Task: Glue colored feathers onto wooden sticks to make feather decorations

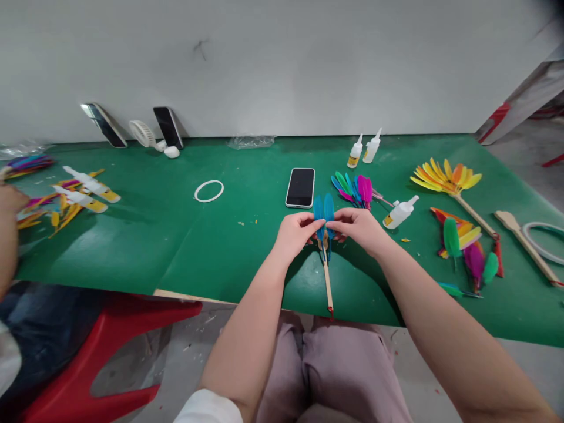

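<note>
Two blue feathers stand side by side over the head of a wooden fan handle, which lies near the table's front edge with a red cord at its end. My left hand pinches the left feather between thumb and finger. On the other side my right hand pinches the right feather, its fingers close to the left ones. Part of the handle's head is hidden behind the hands and feathers. A glue bottle lies tilted to the right of my right hand, beside a bunch of green, blue and magenta feathers.
A phone lies behind my hands on the green table. Two glue bottles stand further back. At right are a yellow feather fan, loose feathers and a bare handle. A white ring and another person's arm are left.
</note>
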`<state>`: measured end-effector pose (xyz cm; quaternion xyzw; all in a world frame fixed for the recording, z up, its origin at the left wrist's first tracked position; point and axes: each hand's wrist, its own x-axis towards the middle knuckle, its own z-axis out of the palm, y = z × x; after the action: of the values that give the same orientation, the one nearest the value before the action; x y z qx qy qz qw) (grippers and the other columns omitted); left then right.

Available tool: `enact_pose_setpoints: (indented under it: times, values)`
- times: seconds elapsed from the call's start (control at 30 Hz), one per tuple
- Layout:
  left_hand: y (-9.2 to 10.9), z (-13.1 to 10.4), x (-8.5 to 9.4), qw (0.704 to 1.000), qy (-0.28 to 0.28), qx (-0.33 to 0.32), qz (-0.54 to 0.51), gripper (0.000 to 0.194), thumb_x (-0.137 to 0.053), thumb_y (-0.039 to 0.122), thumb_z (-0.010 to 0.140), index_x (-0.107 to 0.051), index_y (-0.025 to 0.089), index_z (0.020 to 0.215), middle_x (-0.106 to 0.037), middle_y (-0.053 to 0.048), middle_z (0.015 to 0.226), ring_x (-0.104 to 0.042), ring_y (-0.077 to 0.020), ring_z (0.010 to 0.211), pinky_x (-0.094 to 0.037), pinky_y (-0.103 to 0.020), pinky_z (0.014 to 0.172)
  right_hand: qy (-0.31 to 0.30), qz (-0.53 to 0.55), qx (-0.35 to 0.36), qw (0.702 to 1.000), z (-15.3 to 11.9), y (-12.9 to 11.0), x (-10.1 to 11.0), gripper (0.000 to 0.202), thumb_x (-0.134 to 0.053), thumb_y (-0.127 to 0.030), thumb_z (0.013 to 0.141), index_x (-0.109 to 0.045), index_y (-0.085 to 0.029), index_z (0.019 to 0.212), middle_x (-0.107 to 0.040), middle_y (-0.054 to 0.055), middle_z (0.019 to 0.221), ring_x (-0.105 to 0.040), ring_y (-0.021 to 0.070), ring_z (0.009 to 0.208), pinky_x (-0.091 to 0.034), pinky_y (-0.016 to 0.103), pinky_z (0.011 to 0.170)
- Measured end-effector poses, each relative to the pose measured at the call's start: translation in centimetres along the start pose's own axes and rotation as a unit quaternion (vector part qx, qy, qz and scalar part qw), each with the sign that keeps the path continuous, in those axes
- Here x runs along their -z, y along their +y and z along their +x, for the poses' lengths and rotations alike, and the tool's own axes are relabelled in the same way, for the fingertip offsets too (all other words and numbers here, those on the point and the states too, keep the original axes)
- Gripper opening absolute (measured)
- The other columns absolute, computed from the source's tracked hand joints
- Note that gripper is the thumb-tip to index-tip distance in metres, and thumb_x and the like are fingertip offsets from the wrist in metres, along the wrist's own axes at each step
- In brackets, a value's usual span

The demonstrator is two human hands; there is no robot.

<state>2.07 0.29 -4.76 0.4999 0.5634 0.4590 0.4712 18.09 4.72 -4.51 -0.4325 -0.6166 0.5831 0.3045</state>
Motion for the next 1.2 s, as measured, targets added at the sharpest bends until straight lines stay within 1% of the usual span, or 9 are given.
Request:
enact_pose_setpoints:
  times: [0.27,0.53,0.57,0.63,0.73,0.83,0.9,1.03,1.2]
  values:
    - [-0.1,0.0,0.0,1.000,-0.001,0.004,-0.001,0.023,-0.063,0.032,0.071,-0.066,0.013,0.083,-0.061,-0.001,0.062,-0.053,-0.0084,0.049,-0.042,-0.018,0.042,-0.016,-0.016,-0.004,1.000,-0.2,-0.3,0.0,0.025,-0.071,-0.038,0.062,-0.061,-0.017,0.071,-0.060,-0.002,0.055,-0.058,0.0105,0.050,-0.048,0.020,0.045]
    - [0.1,0.0,-0.1,1.000,-0.007,0.003,-0.008,0.020,-0.063,0.030,0.072,-0.065,0.012,0.081,-0.060,-0.001,0.061,-0.052,-0.0079,0.048,-0.042,-0.018,0.041,-0.016,-0.016,-0.009,1.000,-0.2,-0.3,-0.1,0.022,-0.071,-0.035,0.062,-0.061,-0.018,0.069,-0.059,-0.002,0.053,-0.058,0.0107,0.049,-0.048,0.021,0.046]
    - [0.2,0.0,0.0,1.000,-0.003,0.004,-0.009,0.019,-0.064,0.030,0.072,-0.065,0.013,0.081,-0.061,-0.001,0.062,-0.052,-0.0076,0.048,-0.042,-0.018,0.042,-0.011,-0.014,-0.009,1.000,-0.2,-0.3,0.0,0.022,-0.072,-0.036,0.061,-0.060,-0.018,0.068,-0.059,-0.002,0.053,-0.058,0.0111,0.049,-0.048,0.021,0.046]
    - [0.4,0.0,0.4,1.000,0.024,0.011,-0.015,0.016,-0.064,0.027,0.073,-0.064,0.013,0.079,-0.061,0.000,0.062,-0.053,-0.0072,0.048,-0.043,-0.017,0.042,0.014,-0.005,-0.009,1.000,-0.1,-0.4,0.5,0.025,-0.073,-0.037,0.060,-0.058,-0.018,0.067,-0.058,-0.003,0.053,-0.058,0.0117,0.049,-0.048,0.023,0.046]
    - [0.5,0.2,1.4,0.996,0.081,0.030,-0.025,0.011,-0.061,0.023,0.075,-0.060,0.013,0.078,-0.060,0.001,0.062,-0.056,-0.0075,0.051,-0.045,-0.017,0.044,0.076,0.013,-0.008,0.997,0.3,-0.4,1.7,0.029,-0.072,-0.038,0.061,-0.054,-0.020,0.074,-0.057,-0.004,0.056,-0.058,0.0112,0.049,-0.048,0.023,0.045]
    - [0.5,0.3,2.2,0.993,0.100,0.054,-0.024,0.009,-0.060,0.019,0.077,-0.055,0.014,0.081,-0.060,0.001,0.061,-0.059,-0.0089,0.053,-0.046,-0.018,0.046,0.110,0.022,-0.010,0.994,0.7,-0.1,2.6,0.030,-0.070,-0.036,0.063,-0.049,-0.021,0.078,-0.055,-0.006,0.055,-0.058,0.0107,0.049,-0.047,0.021,0.043]
    - [0.4,0.3,2.4,0.993,0.098,0.067,-0.020,0.012,-0.061,0.015,0.076,-0.052,0.014,0.085,-0.060,0.001,0.060,-0.061,-0.0103,0.054,-0.049,-0.020,0.048,0.101,0.020,-0.019,0.995,0.9,0.2,2.8,0.030,-0.071,-0.033,0.063,-0.048,-0.022,0.079,-0.054,-0.006,0.053,-0.058,0.0121,0.049,-0.047,0.022,0.041]
    - [0.1,0.2,2.5,0.993,0.092,0.079,-0.014,0.019,-0.060,0.010,0.076,-0.048,0.016,0.089,-0.059,0.002,0.060,-0.062,-0.0118,0.054,-0.052,-0.023,0.051,0.058,0.009,-0.048,0.997,1.1,0.8,2.5,0.033,-0.071,-0.026,0.062,-0.049,-0.022,0.086,-0.058,-0.004,0.056,-0.061,0.0156,0.050,-0.048,0.024,0.039]
    - [-0.3,0.3,2.6,0.992,0.092,0.086,-0.006,0.020,-0.060,0.009,0.076,-0.046,0.016,0.088,-0.057,0.003,0.058,-0.061,-0.0110,0.051,-0.052,-0.022,0.050,0.052,0.009,-0.057,0.997,1.0,0.8,2.4,0.030,-0.069,-0.023,0.066,-0.047,-0.022,0.085,-0.059,-0.003,0.059,-0.063,0.0143,0.055,-0.051,0.023,0.044]
